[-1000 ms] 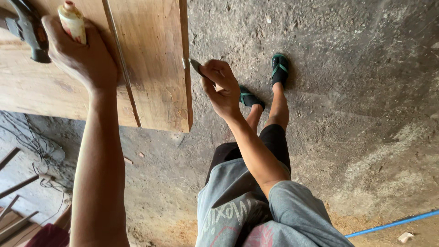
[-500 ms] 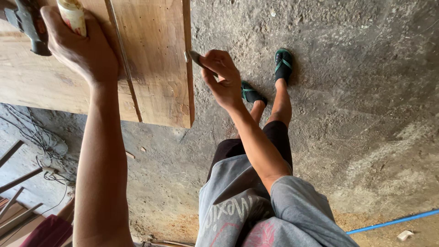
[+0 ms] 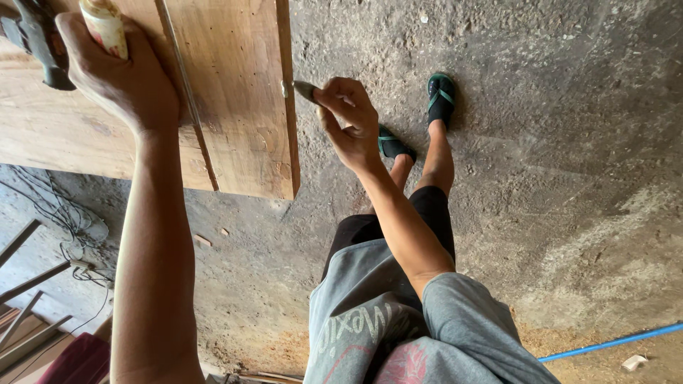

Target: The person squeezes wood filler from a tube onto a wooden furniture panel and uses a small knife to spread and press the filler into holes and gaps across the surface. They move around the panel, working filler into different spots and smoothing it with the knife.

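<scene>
My left hand (image 3: pixel 121 82) rests on a broad wooden board (image 3: pixel 235 92) and is shut on a pale, cream-coloured bottle (image 3: pixel 105 27) held upright. A dark metal tool (image 3: pixel 34 43) lies on the board just left of that hand. My right hand (image 3: pixel 348 121) pinches a small dark-tipped tool (image 3: pixel 304 89), and the tip touches the board's right edge near a small pale spot. A thin straight line runs down the board between the two hands.
Rough concrete floor (image 3: pixel 555 142) lies below. My feet wear green and black sandals (image 3: pixel 441 96). Tangled cables (image 3: pixel 64 220) and metal rods (image 3: pixel 32 284) are at the lower left. A blue pipe (image 3: pixel 612 343) crosses the lower right, and small wood scraps (image 3: pixel 204 240) lie under the board.
Both hands have drifted slightly upward in view. The right hand's tool tip has stayed against the board's edge, and the left hand still grips the bottle.
</scene>
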Available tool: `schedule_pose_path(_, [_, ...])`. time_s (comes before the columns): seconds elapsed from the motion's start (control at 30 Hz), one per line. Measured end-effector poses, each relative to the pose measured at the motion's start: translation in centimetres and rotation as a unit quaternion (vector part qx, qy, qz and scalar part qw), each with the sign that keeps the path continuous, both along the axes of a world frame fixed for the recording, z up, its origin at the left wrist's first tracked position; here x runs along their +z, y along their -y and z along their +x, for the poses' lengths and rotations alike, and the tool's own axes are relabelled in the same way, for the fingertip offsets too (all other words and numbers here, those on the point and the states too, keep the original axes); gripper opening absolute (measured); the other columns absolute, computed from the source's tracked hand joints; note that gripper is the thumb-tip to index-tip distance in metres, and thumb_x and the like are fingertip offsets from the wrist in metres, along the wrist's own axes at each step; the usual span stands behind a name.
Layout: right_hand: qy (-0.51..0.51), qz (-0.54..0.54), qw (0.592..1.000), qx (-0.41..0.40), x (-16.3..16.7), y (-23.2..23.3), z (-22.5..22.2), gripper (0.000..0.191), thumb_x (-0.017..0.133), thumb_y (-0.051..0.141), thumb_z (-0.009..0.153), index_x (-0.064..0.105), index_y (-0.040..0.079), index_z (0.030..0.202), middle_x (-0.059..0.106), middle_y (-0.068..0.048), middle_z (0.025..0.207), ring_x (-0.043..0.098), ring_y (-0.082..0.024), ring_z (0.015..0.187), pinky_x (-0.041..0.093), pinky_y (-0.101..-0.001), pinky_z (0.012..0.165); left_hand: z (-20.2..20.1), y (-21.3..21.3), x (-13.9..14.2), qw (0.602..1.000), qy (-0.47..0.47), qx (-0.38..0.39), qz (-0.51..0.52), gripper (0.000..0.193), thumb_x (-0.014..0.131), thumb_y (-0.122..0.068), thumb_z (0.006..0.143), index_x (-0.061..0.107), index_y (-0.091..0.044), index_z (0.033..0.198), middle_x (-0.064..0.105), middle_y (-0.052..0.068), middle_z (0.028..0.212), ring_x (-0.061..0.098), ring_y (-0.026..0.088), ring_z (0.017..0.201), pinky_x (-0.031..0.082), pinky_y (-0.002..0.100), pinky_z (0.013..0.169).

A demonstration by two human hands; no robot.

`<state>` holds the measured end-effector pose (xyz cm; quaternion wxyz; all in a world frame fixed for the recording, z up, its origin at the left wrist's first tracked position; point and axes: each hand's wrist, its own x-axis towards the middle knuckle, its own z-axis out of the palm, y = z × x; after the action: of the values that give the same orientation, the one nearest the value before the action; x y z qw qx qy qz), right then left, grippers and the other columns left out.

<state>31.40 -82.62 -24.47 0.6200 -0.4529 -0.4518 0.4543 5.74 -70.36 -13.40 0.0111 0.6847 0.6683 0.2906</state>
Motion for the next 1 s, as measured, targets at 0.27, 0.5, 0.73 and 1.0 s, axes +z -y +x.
schedule_pose_path(0.27, [0.0, -0.009, 1.0, 0.011, -0.4, 0.2, -0.4, 0.038, 0.071, -0.006, 0.098, 0.073, 0.019, 0.127, 0.064, 0.0, 0.12, 0.065, -0.011, 0.106, 0.059, -0.0271, 0.088, -0.9, 0.2, -1.2, 0.999, -0.029, 0.018, 0.006, 0.02, 0.065, 0.004, 0.096, 0.049, -0.008, 0.096, 0.058, 0.003, 0.079, 0.062, 0.015, 0.07, 0.053, 0.034, 0.066])
schedule_pose_path(0.5, [-0.037, -0.014, 0.998, 0.04, 0.1, 0.8, -0.8, 0.039, 0.071, -0.005, 0.1, 0.069, 0.018, 0.132, 0.06, 0.001, 0.124, 0.064, -0.012, 0.112, 0.056, -0.0299, 0.096, -1.1, 0.6, -0.7, 0.999, -0.007, -0.041, 0.012, 0.023, 0.062, 0.006, 0.099, 0.055, -0.007, 0.116, 0.067, 0.005, 0.095, 0.069, 0.017, 0.085, 0.056, 0.033, 0.075])
schedule_pose_path(0.73, [-0.077, -0.024, 0.996, 0.041, 0.4, 0.1, -1.4, 0.038, 0.067, -0.006, 0.101, 0.071, 0.02, 0.13, 0.06, 0.0, 0.126, 0.064, -0.012, 0.113, 0.059, -0.0286, 0.093, -1.5, 0.3, -0.8, 1.0, -0.012, -0.018, 0.006, 0.025, 0.059, 0.007, 0.094, 0.056, -0.008, 0.113, 0.064, 0.005, 0.087, 0.066, 0.016, 0.078, 0.054, 0.034, 0.073])
schedule_pose_path(1.0, [-0.039, -0.024, 0.999, 0.011, 0.7, 0.1, -1.2, 0.039, 0.069, -0.006, 0.101, 0.072, 0.021, 0.13, 0.06, 0.0, 0.125, 0.065, -0.012, 0.11, 0.058, -0.0243, 0.087, -0.9, 0.3, -0.2, 0.999, -0.014, -0.03, 0.014, 0.023, 0.064, 0.006, 0.098, 0.056, -0.008, 0.114, 0.066, 0.006, 0.091, 0.069, 0.019, 0.082, 0.056, 0.036, 0.076])
